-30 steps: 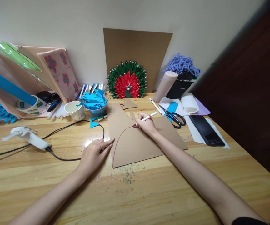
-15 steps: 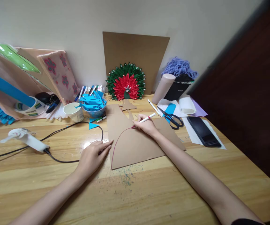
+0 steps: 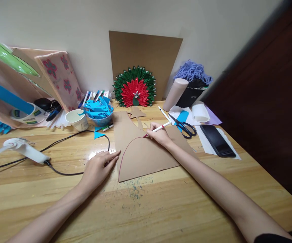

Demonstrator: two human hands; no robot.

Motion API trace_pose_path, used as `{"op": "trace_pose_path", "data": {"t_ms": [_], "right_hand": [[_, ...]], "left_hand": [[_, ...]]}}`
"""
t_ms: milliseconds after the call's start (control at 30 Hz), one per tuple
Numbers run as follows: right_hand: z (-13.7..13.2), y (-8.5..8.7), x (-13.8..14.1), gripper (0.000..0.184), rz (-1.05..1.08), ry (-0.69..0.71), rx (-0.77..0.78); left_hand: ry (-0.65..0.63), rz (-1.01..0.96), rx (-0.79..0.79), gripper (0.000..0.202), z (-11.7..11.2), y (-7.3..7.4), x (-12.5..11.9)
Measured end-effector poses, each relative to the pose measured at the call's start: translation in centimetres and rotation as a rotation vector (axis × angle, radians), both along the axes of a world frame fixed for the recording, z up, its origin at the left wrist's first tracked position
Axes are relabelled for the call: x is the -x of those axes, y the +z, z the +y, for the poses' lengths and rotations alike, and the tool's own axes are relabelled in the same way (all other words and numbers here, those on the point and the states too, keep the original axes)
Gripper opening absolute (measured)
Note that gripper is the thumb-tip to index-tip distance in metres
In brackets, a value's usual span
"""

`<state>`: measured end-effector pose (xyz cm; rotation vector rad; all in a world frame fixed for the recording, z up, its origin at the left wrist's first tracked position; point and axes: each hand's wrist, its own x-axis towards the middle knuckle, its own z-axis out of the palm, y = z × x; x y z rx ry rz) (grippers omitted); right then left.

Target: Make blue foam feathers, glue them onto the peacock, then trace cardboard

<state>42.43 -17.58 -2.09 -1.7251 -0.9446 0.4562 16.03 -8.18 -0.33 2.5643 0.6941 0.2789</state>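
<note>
A brown cardboard sheet lies flat on the wooden table, with a red curved line drawn across it. My right hand is closed round a white marker with a red tip, whose tip touches the cardboard at the top of the curve. My left hand rests flat with fingers stretched out, fingertips pressing the sheet's left edge.
Scissors, a phone and paper scraps lie to the right. A glue gun with its black cable sits left. A paper cup, a bowl of blue paper pieces, markers and a red-green paper ornament stand behind.
The marker tip has stayed near the top of the red curve. Both hands keep their positions on the cardboard; the view has shifted slightly.
</note>
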Motion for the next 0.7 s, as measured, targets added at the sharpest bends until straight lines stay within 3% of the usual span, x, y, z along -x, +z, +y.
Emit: {"op": "trace_pose_path", "data": {"t_ms": [700], "right_hand": [[-2.5,0.5,-0.9,0.022,-0.06,-0.08,0.028]], "left_hand": [[0.004,0.017,-0.017,0.035,-0.1,0.0,-0.1]]}}
